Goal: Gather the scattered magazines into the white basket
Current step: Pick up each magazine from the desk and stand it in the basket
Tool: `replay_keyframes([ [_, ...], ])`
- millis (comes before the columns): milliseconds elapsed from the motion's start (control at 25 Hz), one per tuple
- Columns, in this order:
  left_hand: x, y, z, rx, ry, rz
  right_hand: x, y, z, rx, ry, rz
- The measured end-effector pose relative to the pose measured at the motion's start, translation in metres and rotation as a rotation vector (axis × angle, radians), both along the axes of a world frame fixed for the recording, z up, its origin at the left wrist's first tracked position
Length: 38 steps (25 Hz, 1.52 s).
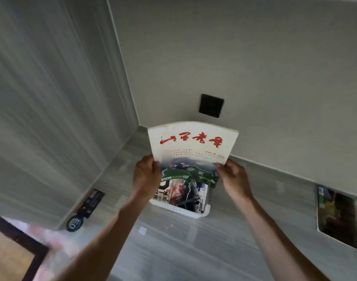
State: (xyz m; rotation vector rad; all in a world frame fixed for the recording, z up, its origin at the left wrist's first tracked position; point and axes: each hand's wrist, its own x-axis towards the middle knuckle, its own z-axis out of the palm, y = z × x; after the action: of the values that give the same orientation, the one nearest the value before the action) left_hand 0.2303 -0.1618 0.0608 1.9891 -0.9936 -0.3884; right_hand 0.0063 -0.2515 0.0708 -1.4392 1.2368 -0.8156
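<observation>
Both hands hold up a white magazine [190, 145] with large red brush characters on its cover. My left hand [146, 174] grips its left edge and my right hand [233, 177] grips its right edge. The magazine stands upright over the white basket [181, 209], which sits on the grey floor by the wall corner. Its lower end reaches into the basket in front of another magazine [185, 193] with a dark figure on the cover. A further magazine [337, 216] lies flat on the floor at the far right.
A dark booklet [92, 201] and a round blue tag [74, 223] lie on the floor by the left wall. A black socket plate [211, 105] is on the wall above the basket. A dark-framed wooden piece [13, 250] fills the lower left corner.
</observation>
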Motion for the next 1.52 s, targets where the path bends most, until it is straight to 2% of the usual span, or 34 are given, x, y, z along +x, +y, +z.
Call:
replay_keyframes([
  [80,0.031,-0.013,-0.013,0.067,-0.091,0.031,0.036,-0.008,-0.009,0.045,0.058,-0.058],
  [200,0.047,-0.018,-0.031,0.195,-0.103,-0.098,0.055,-0.008,-0.038,0.144,0.156,-0.138],
  [280,0.049,-0.022,-0.043,0.304,-0.071,-0.139,0.053,-0.011,-0.050,0.255,0.189,-0.144],
  [360,0.042,-0.022,-0.050,0.405,0.007,-0.088,0.042,-0.011,-0.052,0.347,0.162,-0.095],
  [400,0.037,-0.019,-0.052,0.413,0.013,-0.037,0.035,-0.007,-0.051,0.369,0.105,-0.084],
  [480,0.011,-0.014,-0.054,0.249,-0.060,-0.009,0.008,0.011,-0.050,0.398,-0.011,-0.131],
  [560,-0.033,-0.012,-0.058,0.028,-0.143,-0.173,-0.038,0.040,-0.062,0.420,0.021,-0.184],
  [600,-0.063,-0.014,-0.059,-0.021,-0.129,-0.297,-0.072,0.057,-0.072,0.435,0.073,-0.229],
  [720,-0.169,-0.022,-0.057,0.080,0.045,-0.589,-0.193,0.103,-0.096,0.514,0.187,-0.443],
  [840,-0.268,-0.027,-0.062,0.155,0.069,-0.795,-0.303,0.121,-0.106,0.558,0.262,-0.591],
  [920,-0.341,-0.031,-0.066,0.222,0.113,-0.876,-0.376,0.119,-0.117,0.509,0.378,-0.625],
  [1040,-0.438,-0.031,-0.077,0.316,0.154,-0.895,-0.467,0.109,-0.129,0.428,0.583,-0.556],
  [1160,-0.515,-0.031,-0.087,0.376,0.205,-0.904,-0.538,0.105,-0.145,0.258,0.921,-0.412],
  [1240,-0.556,-0.032,-0.097,0.406,0.223,-0.901,-0.579,0.101,-0.157,0.202,1.057,-0.350],
  [1360,-0.589,-0.029,-0.112,0.422,0.249,-0.892,-0.609,0.094,-0.175,0.199,1.138,-0.284],
  [1520,-0.593,-0.027,-0.126,0.419,0.265,-0.806,-0.617,0.087,-0.185,0.089,1.199,-0.242],
])
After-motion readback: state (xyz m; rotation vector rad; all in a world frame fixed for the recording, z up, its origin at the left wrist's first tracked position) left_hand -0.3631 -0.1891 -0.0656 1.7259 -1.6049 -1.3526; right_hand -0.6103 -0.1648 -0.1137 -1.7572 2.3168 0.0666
